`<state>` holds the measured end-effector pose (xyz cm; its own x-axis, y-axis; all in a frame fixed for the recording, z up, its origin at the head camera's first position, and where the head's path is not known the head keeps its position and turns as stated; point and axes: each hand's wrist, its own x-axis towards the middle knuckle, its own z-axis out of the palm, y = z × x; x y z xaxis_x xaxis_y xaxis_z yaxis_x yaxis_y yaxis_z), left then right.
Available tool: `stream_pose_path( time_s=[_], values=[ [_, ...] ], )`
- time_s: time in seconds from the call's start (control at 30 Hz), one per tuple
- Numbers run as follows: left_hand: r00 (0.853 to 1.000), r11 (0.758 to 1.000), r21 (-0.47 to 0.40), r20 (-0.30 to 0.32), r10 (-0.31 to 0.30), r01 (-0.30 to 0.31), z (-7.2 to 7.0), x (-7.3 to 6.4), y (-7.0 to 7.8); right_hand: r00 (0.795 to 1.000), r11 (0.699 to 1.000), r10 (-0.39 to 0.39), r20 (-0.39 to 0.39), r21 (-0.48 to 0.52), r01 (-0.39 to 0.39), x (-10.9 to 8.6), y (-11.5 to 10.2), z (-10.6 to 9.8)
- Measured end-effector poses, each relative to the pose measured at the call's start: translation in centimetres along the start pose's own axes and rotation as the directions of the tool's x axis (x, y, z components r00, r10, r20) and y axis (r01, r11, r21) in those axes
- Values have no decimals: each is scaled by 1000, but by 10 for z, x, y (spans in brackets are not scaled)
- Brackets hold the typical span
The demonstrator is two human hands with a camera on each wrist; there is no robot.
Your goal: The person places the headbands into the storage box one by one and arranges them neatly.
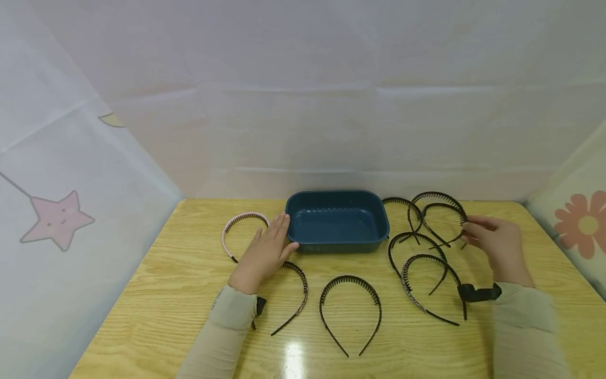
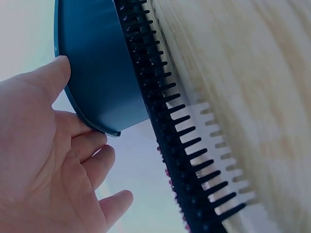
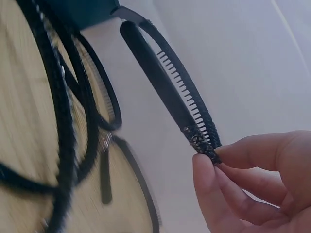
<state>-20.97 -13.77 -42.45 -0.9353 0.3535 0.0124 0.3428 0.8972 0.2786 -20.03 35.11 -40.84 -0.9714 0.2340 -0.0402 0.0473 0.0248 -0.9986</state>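
A dark blue rectangular basin (image 1: 337,247) stands near the back of the table. My left hand (image 1: 266,251) rests at its left end, with fairly straight fingers against the rim and the thumb by the front corner. In the left wrist view, a black toothed headband (image 2: 167,131) passes close in front of the basin. To the basin's right, my right hand (image 1: 497,242) pinches a black headband (image 3: 163,85) between thumb and fingers at a glittery section. The held headband is raised, its ends pointing toward the basin.
Several black headbands, including a patterned one (image 1: 404,281), lie right of the basin, some overlapping. One headband (image 1: 350,277) lies front centre. A pink headband (image 1: 223,239) and a darker one (image 1: 305,284) lie by my left arm. A pale sheet (image 1: 303,116) hangs behind the table.
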Motion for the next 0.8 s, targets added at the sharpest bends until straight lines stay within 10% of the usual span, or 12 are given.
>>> stream_pose_path(
  time_s=[0.8],
  values=[
    [1000,1000,20,-11,3,-3,0,-1,1,990,994,-5,139,111,-11,-9,-8,87]
  ],
)
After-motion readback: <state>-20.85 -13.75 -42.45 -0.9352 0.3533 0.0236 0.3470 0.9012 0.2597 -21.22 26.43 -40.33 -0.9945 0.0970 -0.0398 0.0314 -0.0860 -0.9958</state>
